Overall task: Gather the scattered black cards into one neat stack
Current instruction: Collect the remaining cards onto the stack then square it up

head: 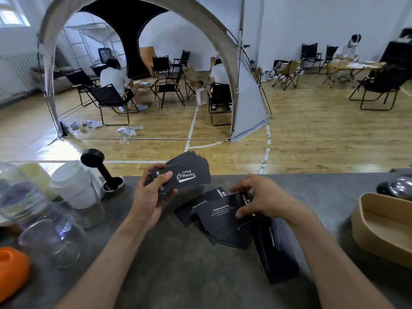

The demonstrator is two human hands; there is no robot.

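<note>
Gripping fanned cards [187,175], left hand [153,197]; right hand [265,197] pinches tabletop card [223,217] beside tamper [104,172].

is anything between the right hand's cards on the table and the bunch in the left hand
Nothing visible. The right hand pinches the top loose card on the table; the left hand holds the fanned bunch up and to its left, with only open air and bare tabletop between them.

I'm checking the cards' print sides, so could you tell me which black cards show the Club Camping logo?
The fanned cards gripped in the left hand; the scattered cards under the right hand show "Drink & Coffee" text.
</note>
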